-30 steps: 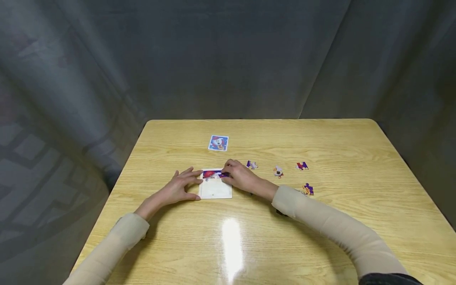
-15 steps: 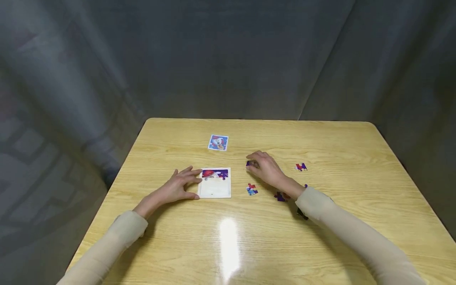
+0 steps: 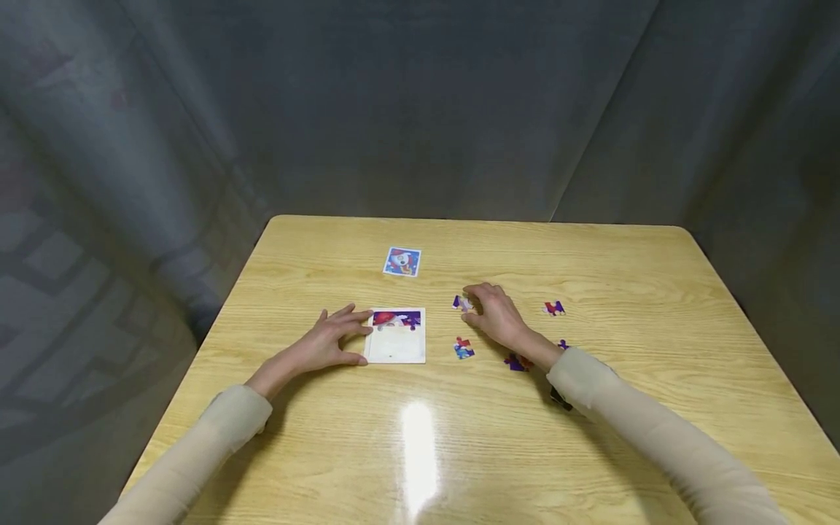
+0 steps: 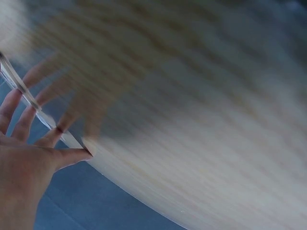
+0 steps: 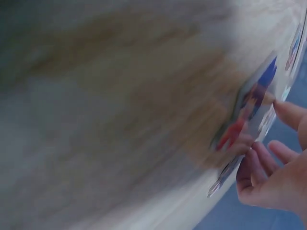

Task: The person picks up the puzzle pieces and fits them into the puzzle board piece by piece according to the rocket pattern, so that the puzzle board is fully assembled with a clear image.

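Observation:
In the head view my left hand spreads its fingers along the left edge of a white puzzle board, fingertips and thumb touching it. A strip of joined purple, red and white pieces lies along the board's top. My right hand is curled at the right side of a purple-and-white jigsaw piece lying on the table, finger above it and thumb below. In the right wrist view, the thumb and fingers of the right hand bracket a thin piece. The left wrist view shows the left hand against the board's edge.
A red-and-blue piece lies just right of the board. Further right are a purple piece, a red-and-purple piece and one partly behind the right sleeve. A small picture card lies beyond the board on the wooden table.
My right hand has left the top strip on the board and moved right to the purple-and-white piece, then shifted slightly further right there. My left hand stays at the board's edge.

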### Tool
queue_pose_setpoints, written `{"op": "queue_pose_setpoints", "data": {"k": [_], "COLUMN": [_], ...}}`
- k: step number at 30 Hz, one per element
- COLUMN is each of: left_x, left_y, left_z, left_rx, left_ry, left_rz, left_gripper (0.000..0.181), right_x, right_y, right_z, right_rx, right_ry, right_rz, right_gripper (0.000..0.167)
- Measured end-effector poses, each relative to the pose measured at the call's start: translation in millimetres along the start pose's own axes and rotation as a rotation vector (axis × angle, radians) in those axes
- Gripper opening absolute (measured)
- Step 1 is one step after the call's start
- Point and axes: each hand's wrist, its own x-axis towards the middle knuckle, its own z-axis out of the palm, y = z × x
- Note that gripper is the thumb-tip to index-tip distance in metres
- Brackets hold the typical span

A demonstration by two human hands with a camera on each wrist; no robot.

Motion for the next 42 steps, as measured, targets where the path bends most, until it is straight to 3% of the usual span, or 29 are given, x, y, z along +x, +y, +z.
{"op": "queue_pose_setpoints", "data": {"k": [9,20,33,42], "left_x": [1.0,1.3,2.2,2.5], "left_y": [0.3,1.4,1.4,2.5], "left_z": [1.5,3.0,4.1,5.0], "left_rx": [-0.011,-0.004,0.001,0.004], "left_ry": [0.003,0.005,0.016,0.003], "left_rz": [-0.002,-0.002,0.010,0.005], "left_gripper": [0.056,0.056,0.055,0.056], "right_x": [1.1,-1.8,-1.1,-3.7], "right_y": [-3,-5,-1,5], "right_z": [4,8,8,5], "right_rx": [0.016,-0.069,-0.142,-0.064], "right_ry": [0.044,0.138,0.169,0.126], "right_rz": [0.021,-0.032,-0.131,-0.089], "right_gripper": [0.041,0.035,0.041,0.046]}}
